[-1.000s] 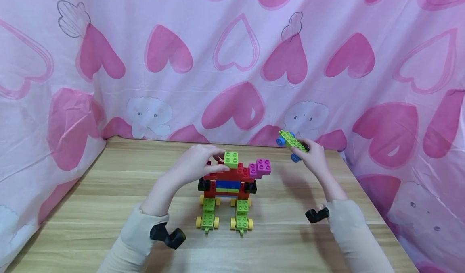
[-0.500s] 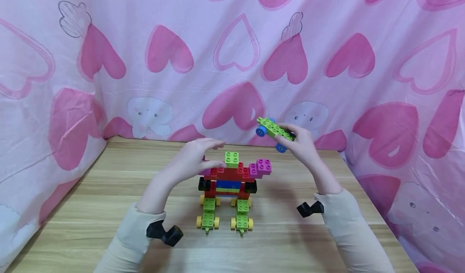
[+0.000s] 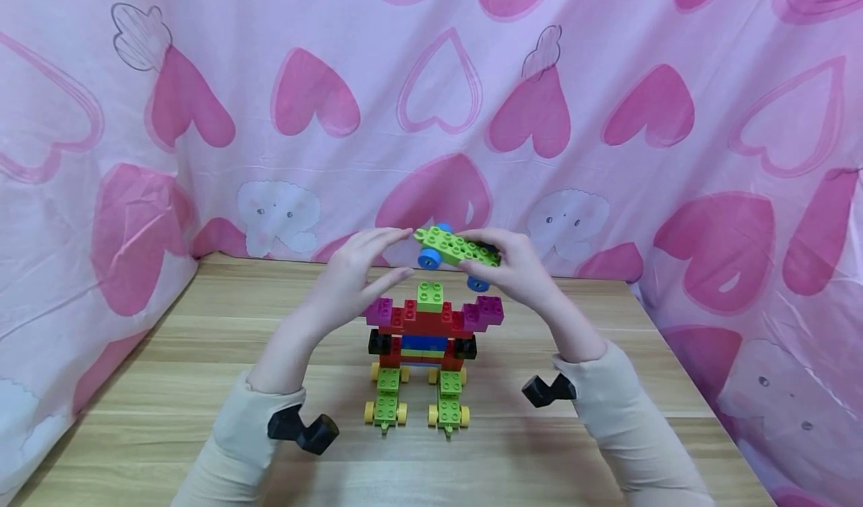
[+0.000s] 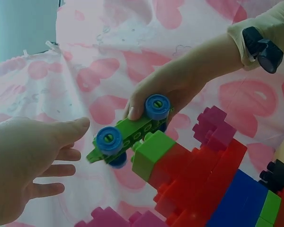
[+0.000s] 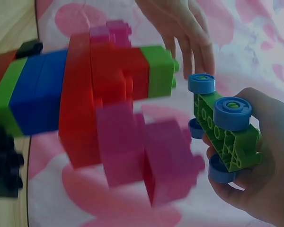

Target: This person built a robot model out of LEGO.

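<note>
My right hand (image 3: 519,267) pinches a green toy car base (image 3: 455,246) with blue wheels by its rear end, holding it tilted above the brick figure. The figure (image 3: 425,323) stands upright on the table, built of red, blue, black and pink bricks, with a lime-green brick (image 3: 430,296) on top. Two green car bases with yellow wheels form its feet (image 3: 386,410). To the left of the car base, my left hand (image 3: 347,275) is raised with fingers extended, its fingertips near the car's front end. In the left wrist view the left hand (image 4: 38,161) holds nothing.
The wooden table (image 3: 168,387) carries the figure near its middle. A pink heart-patterned curtain (image 3: 431,102) hangs behind and along both sides. Black camera mounts (image 3: 303,428) sit on both sleeves.
My right hand has carried the car base leftward from the right side to above the figure. The left hand has left the lime-green top brick, rising and spreading its fingers.
</note>
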{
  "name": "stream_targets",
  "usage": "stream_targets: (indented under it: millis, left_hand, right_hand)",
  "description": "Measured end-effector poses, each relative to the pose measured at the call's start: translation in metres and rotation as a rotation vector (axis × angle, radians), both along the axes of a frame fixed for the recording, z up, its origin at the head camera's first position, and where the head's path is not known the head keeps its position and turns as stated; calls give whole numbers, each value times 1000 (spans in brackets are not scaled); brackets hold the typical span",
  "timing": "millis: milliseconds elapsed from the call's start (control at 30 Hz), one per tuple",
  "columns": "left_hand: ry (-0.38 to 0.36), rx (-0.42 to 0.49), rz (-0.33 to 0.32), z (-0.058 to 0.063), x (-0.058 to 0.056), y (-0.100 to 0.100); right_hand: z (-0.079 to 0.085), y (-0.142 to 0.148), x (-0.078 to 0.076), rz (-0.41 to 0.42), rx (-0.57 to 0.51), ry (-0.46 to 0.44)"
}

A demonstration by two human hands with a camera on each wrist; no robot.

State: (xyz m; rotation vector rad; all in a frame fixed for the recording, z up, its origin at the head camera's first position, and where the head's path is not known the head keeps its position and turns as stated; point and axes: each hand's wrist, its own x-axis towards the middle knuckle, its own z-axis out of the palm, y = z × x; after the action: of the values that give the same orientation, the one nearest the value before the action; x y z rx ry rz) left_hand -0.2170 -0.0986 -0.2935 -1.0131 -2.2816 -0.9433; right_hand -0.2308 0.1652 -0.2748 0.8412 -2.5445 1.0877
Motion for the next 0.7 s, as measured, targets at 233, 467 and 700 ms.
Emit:
stream_targets:
  millis: [233, 467, 700]
  left_hand:
    - [-20, -2, -35, 4, 3, 1]
    - [-42, -24, -63, 4, 4, 2]
    - [-43, -45, -88, 2, 3, 3]
  right_hand:
    - [-2, -15, 1, 141, 21, 12]
    - [-7, -19, 0, 233, 63, 25]
    - [-8, -21, 0, 277, 96, 11]
